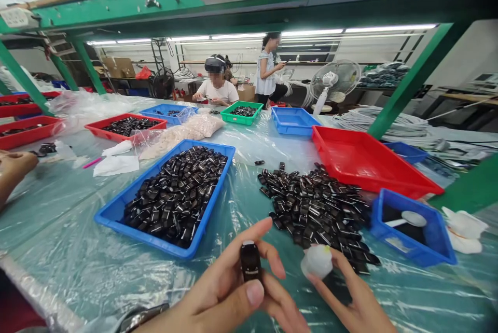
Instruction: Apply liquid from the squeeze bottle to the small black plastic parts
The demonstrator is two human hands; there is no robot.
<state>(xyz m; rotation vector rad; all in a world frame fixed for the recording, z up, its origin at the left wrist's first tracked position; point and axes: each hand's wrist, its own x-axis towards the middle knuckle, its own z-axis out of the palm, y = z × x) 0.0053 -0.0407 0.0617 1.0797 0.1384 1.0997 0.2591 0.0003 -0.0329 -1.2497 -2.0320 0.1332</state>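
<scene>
Near the bottom centre, my left hand point(221, 296) grips a small glossy black plastic casing point(250, 261) upright between thumb and fingers. The casing has a light tip and faint lettering at its lower end. To its right, my right hand point(356, 291) pinches a small translucent white container point(318, 261), rounded and slightly blurred, with a yellowish spot on it. Behind both hands spreads a loose pile of black casings point(311, 203) on the plastic-covered table. A blue tray point(105, 213) filled with similar black pieces stands left of the pile.
A red tray point(365, 159) lies behind the pile. A small blue bin point(439, 250) at right holds dark material and a white spoon point(413, 218). Another person's hand point(15, 167) shows at far left. Green posts point(420, 81) and a shelf beam point(136, 6) frame the table.
</scene>
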